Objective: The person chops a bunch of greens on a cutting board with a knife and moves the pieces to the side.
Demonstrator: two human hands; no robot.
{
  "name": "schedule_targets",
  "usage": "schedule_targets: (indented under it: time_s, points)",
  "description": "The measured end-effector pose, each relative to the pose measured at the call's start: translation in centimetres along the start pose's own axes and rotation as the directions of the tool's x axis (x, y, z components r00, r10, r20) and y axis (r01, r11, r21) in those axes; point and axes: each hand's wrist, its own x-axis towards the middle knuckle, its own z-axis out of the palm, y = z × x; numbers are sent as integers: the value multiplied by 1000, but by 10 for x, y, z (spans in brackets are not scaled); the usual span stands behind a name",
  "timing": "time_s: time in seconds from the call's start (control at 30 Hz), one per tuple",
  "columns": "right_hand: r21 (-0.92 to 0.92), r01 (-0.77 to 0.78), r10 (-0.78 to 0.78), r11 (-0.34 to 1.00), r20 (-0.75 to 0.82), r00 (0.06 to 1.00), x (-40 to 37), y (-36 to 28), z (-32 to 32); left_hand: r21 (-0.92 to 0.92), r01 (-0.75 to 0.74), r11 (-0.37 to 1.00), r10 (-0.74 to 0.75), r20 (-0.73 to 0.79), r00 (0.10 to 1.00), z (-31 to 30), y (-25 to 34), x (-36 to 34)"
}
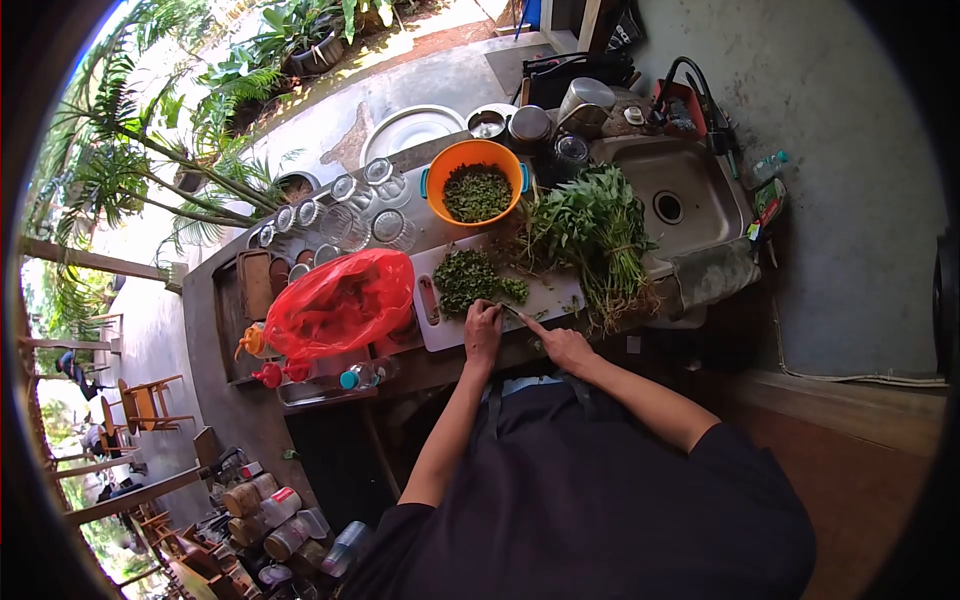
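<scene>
My right hand (566, 347) is closed around a knife (514, 312), its index finger stretched along the tool toward the blade. The blade points left, close to the fingers of my left hand (483, 328). Those fingers are curled together over leafy greens at the near edge of a white cutting board (553, 290); my hand partly hides what they grip. A heap of chopped greens (466, 280) lies on the board just beyond my left hand. To the right, a large bunch of uncut leafy greens (605, 225) lies with its roots toward me.
An orange colander (475, 151) with chopped greens stands behind the board. Left are a red plastic bag (345, 300), upturned glasses (392, 229) and a bottle with a blue cap (360, 376). A metal sink (715, 205) is at the right, with pots (530, 124) along the back.
</scene>
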Motion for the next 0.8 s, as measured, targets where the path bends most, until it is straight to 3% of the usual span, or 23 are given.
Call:
schedule_targets:
  time_s: [0.47, 0.8]
  points:
    - [9, -31, 31, 999, -78, 996, 11, 2, -28, -17, -29, 999, 29, 14, 999, -2, -3, -2]
    - [12, -58, 58, 998, 4, 998, -4, -23, -43, 11, -23, 1000, 23, 14, 1000, 5, -5, 7]
